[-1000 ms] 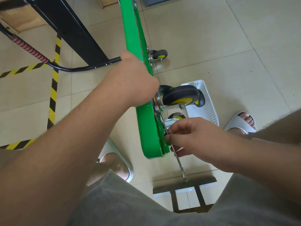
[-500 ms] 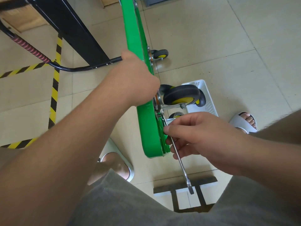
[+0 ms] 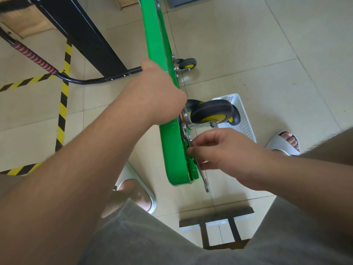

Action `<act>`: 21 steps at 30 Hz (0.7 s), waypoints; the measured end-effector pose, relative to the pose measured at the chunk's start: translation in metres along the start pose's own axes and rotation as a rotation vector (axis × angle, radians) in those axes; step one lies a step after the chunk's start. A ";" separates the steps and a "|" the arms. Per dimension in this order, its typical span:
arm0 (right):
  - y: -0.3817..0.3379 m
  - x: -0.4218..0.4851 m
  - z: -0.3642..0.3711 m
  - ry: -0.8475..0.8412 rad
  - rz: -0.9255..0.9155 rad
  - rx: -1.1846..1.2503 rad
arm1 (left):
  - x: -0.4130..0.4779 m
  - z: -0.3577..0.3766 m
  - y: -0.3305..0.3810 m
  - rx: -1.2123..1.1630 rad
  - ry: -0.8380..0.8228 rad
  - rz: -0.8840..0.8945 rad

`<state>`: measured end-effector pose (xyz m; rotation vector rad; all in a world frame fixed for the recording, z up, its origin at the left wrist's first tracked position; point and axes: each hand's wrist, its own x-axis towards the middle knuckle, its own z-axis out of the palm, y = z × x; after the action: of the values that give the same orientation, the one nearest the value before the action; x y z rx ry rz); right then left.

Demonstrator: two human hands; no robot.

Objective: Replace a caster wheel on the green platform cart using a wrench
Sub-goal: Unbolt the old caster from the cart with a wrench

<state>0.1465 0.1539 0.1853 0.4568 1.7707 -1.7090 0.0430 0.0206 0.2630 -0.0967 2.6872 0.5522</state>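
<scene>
The green platform cart stands on its edge in front of me, underside facing right. My left hand grips its upper edge. A black and yellow caster wheel sticks out of the underside on a metal bracket. My right hand pinches a thin metal wrench against the cart just below that bracket. The wrench's upper end reaches the bracket plate; its lower end pokes out under my hand. A second caster sits farther up the cart.
A white plastic basket lies on the tiled floor behind the caster. The cart's black handle with a red grip runs left. A black table leg and yellow-black floor tape are at left. My sandalled feet flank the cart; a stool frame lies below.
My right hand has swung the wrench, so its lower end moved up and closer to the cart's bottom corner. My left hand keeps its hold on the cart edge.
</scene>
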 end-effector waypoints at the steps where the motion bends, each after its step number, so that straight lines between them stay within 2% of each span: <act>1: 0.002 0.004 0.000 0.018 -0.018 -0.028 | 0.000 0.000 0.000 -0.003 0.001 0.000; 11: 0.009 0.010 -0.001 0.036 -0.111 -0.109 | 0.001 0.000 -0.001 0.014 -0.003 0.002; 21: 0.011 -0.008 -0.003 -0.007 -0.021 -0.177 | 0.001 0.000 -0.002 -0.003 -0.002 0.009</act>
<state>0.1587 0.1590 0.1816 0.3558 1.9075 -1.5486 0.0422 0.0185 0.2621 -0.0848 2.6859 0.5586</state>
